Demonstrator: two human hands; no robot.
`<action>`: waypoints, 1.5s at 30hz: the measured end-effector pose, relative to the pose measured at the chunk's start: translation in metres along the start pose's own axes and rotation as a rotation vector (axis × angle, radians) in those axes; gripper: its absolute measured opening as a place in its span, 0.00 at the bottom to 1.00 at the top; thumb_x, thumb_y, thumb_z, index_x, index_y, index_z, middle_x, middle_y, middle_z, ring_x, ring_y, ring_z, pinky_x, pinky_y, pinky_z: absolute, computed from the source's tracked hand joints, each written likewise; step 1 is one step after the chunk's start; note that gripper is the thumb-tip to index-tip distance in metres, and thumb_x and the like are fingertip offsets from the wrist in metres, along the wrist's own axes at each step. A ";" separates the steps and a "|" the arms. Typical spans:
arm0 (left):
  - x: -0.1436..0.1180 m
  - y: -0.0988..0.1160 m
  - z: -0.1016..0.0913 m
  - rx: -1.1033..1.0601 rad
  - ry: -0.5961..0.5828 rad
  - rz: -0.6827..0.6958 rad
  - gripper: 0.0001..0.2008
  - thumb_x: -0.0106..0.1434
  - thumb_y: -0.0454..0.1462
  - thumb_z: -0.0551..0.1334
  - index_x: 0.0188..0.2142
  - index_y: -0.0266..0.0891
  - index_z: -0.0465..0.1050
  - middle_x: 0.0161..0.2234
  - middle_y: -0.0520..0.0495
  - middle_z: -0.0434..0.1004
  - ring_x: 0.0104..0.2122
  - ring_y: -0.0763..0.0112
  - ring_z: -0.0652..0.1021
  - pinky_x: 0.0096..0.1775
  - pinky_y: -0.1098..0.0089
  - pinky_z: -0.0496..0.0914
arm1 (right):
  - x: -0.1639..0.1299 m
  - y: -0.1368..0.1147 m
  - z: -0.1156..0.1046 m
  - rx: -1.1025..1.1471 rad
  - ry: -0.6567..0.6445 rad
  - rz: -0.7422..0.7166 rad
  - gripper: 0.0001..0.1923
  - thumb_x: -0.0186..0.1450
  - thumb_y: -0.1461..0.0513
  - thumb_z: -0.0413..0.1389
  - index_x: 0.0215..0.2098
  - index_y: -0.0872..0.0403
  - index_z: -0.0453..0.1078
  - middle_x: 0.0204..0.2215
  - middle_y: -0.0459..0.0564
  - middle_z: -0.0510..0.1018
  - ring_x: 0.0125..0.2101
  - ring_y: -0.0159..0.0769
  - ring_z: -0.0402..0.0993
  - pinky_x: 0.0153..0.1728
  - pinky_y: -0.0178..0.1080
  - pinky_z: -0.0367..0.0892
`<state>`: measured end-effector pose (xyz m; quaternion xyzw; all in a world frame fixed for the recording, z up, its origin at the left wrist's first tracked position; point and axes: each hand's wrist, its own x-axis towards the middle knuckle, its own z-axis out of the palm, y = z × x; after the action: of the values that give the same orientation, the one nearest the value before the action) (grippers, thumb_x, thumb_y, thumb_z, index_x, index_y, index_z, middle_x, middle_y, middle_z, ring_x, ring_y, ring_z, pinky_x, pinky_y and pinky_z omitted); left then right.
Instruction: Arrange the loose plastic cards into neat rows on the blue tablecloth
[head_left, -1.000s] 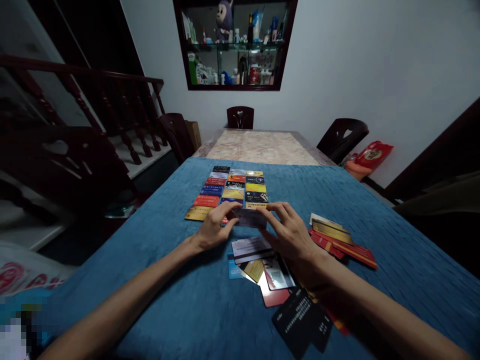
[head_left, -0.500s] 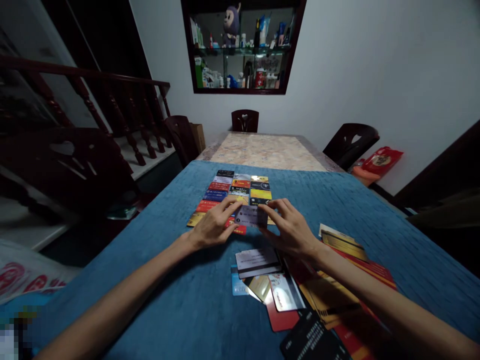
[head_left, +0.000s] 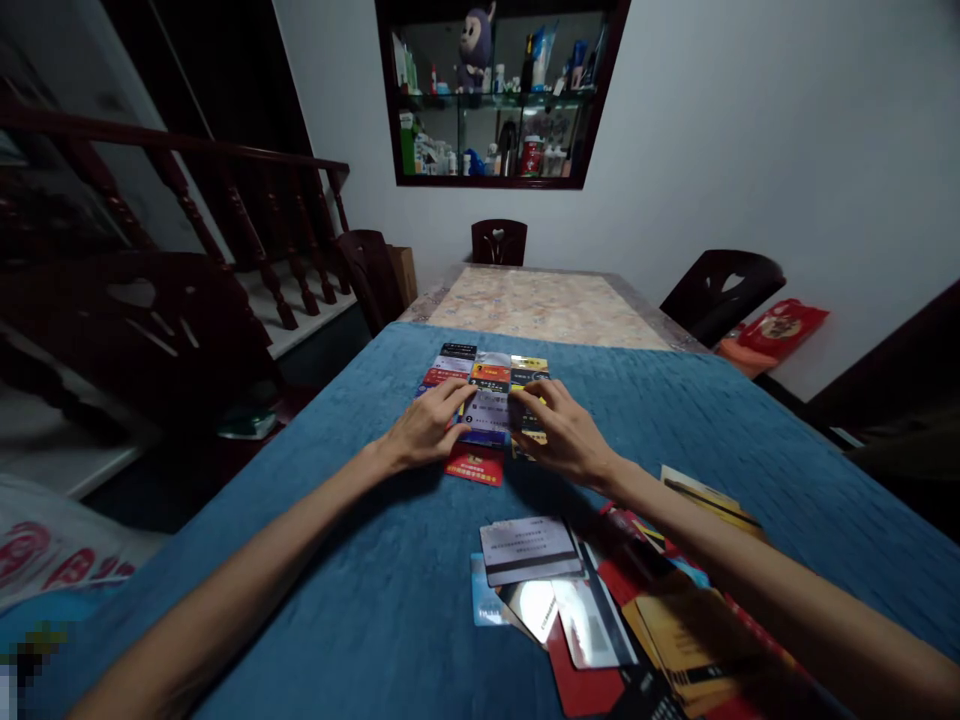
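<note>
A silver-grey plastic card (head_left: 487, 410) with printed lettering is pinched between my two hands over the middle column of cards. My left hand (head_left: 424, 428) grips its left edge with thumb and fingertips; at its right edge are the fingers of my right hand (head_left: 564, 432). Below and around it, overlapping cards form columns on the blue cloth (head_left: 330, 570). A black card (head_left: 459, 350) tops the left column, and a yellow card (head_left: 529, 363) the right one. Nearest me in the middle column lies a red card (head_left: 474, 466). My hands cover parts of the outer columns.
Loose cards lie under and beside my right forearm, among them a silver card (head_left: 529, 552), a light blue card (head_left: 489, 598) and gold cards (head_left: 694, 635). Dark chairs (head_left: 499, 242) surround the table. A glass-shelved wall cabinet (head_left: 499, 100) stands beyond.
The silver-grey card, held up earlier, is now lower and flatter over the middle column, slightly farther from me. Both hands moved with it. My view has shifted slightly.
</note>
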<state>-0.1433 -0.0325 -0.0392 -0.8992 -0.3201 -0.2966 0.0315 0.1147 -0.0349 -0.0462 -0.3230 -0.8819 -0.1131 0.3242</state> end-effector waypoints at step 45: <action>0.076 -0.156 0.027 0.165 -0.288 -0.382 0.20 0.54 0.29 0.59 0.47 0.34 0.76 0.45 0.41 0.76 0.46 0.59 0.76 0.50 0.66 0.71 | 0.139 0.076 0.106 -0.043 -0.484 0.333 0.15 0.63 0.61 0.57 0.46 0.57 0.77 0.46 0.60 0.77 0.46 0.44 0.71 0.45 0.38 0.64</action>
<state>-0.1748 0.1400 -0.0403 -0.8499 -0.5084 -0.1387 0.0025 0.0295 0.1357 -0.0380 -0.4879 -0.8657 0.0032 0.1114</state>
